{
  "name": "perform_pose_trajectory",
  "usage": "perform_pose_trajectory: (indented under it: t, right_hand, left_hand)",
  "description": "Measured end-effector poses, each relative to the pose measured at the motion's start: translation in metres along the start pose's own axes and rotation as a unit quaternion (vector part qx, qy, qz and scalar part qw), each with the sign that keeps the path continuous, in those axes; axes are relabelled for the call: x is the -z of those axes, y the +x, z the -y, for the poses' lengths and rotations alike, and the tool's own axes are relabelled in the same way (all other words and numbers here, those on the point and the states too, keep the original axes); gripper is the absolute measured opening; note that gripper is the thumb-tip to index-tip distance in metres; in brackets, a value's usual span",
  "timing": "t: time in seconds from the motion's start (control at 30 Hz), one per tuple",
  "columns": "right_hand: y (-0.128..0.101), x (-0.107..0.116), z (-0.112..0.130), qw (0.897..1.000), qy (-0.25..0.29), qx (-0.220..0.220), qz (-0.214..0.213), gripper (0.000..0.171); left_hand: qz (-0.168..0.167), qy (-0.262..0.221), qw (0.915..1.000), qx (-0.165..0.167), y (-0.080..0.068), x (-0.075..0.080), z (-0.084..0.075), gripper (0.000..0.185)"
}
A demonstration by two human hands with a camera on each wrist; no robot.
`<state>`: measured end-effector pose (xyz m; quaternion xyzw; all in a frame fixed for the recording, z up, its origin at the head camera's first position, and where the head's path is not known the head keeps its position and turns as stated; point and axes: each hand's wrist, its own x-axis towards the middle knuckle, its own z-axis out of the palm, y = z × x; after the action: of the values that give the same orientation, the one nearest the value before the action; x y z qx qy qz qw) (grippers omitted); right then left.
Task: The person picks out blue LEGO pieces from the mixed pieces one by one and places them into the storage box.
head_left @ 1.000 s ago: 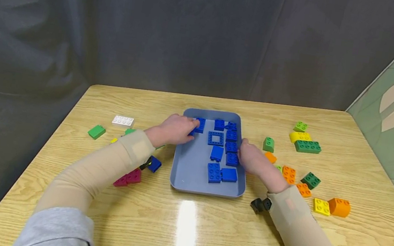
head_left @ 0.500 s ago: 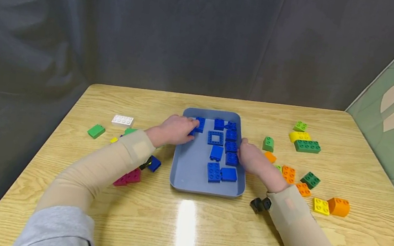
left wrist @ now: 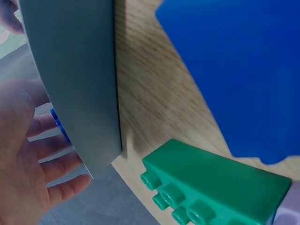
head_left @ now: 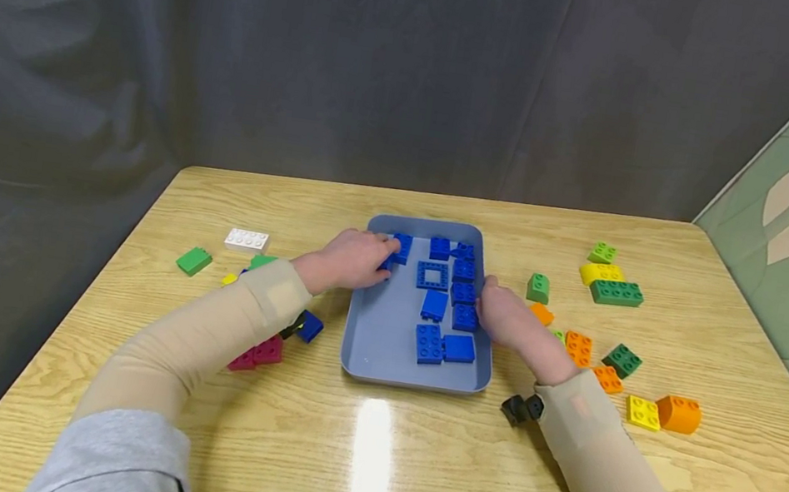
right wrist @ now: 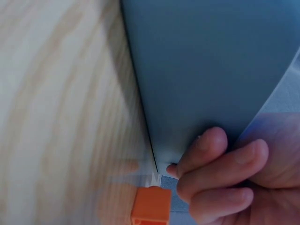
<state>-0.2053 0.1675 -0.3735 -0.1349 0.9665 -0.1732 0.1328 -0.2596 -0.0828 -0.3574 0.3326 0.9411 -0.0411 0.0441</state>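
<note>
Two hands grip the grey tray (head_left: 367,343) – left hand (head_left: 350,259), right hand (head_left: 503,316) – loose bricks either side.

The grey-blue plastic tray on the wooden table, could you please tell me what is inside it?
Inside the grey-blue plastic tray lie only blue plastic bricks, one an open square frame. The left hand covers part of one brick.

Bricks (head_left: 580,348) crowd tray (head_left: 382,337) R side; near edge w/ open table (head_left: 372,461).
</note>
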Motion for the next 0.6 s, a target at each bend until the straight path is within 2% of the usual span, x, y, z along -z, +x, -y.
perform_pose_trajectory:
  t: [0.1, 0.27, 0.4, 0.6]
  right_hand:
    - [0.000, -0.001, 0.000, 1.000, -0.007, 0.006, -0.011, 0.034]
    - [0.001, -0.001, -0.001, 1.000, -0.002, -0.003, -0.002, 0.036]
    - [0.001, -0.001, -0.001, 1.000, 0.001, -0.002, 0.003, 0.037]
    - [0.000, -0.001, -0.001, 1.000, 0.001, 0.002, -0.003, 0.036]
  left_hand:
    - [-0.004, -0.004, 1.0000, 0.002, -0.003, 0.001, 0.001, 0.044]
    - [-0.027, -0.023, 0.9994, 0.001, -0.012, 0.001, 0.005, 0.047]
    - [-0.046, -0.053, 0.9975, 0.003, -0.025, 0.002, 0.010, 0.048]
    - [-0.050, -0.100, 0.9931, 0.034, -0.050, 0.007, 0.022, 0.048]
